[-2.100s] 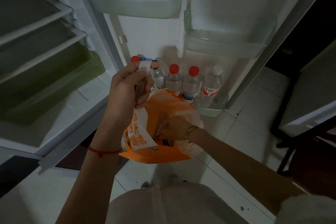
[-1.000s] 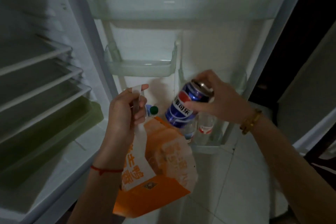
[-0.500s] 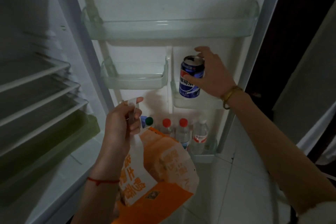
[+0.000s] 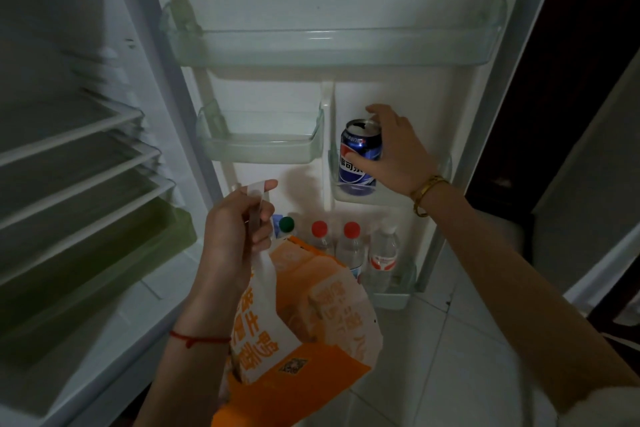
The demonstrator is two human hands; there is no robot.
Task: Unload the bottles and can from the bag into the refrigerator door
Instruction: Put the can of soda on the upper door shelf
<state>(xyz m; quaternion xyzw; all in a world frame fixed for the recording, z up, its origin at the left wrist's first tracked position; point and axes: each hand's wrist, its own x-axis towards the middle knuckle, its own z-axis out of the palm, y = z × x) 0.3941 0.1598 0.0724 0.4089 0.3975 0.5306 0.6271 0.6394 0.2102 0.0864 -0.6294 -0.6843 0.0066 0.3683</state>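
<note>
My right hand point(image 4: 398, 152) grips a blue cola can point(image 4: 358, 156) that stands upright in the small middle-right door bin point(image 4: 391, 198). In front of the door, my left hand point(image 4: 235, 239) holds the white handle of an orange and white bag point(image 4: 311, 315). Several water bottles stand in the bottom door bin point(image 4: 389, 300): two with red caps point(image 4: 351, 243), one clear-capped point(image 4: 382, 253), one green-capped point(image 4: 286, 225) partly hidden by my left hand. The bag's inside is hidden.
The refrigerator door stands open, with a wide top bin point(image 4: 332, 45) and a small middle-left bin point(image 4: 259, 146). Wire shelves point(image 4: 79, 163) and a green drawer point(image 4: 104, 253) fill the cabinet on the left. A white tiled floor point(image 4: 450, 357) lies below.
My right hand took the can out of the bag, lifted it and lowered it into the middle-right door bin. My left hand kept hold of the bag.
</note>
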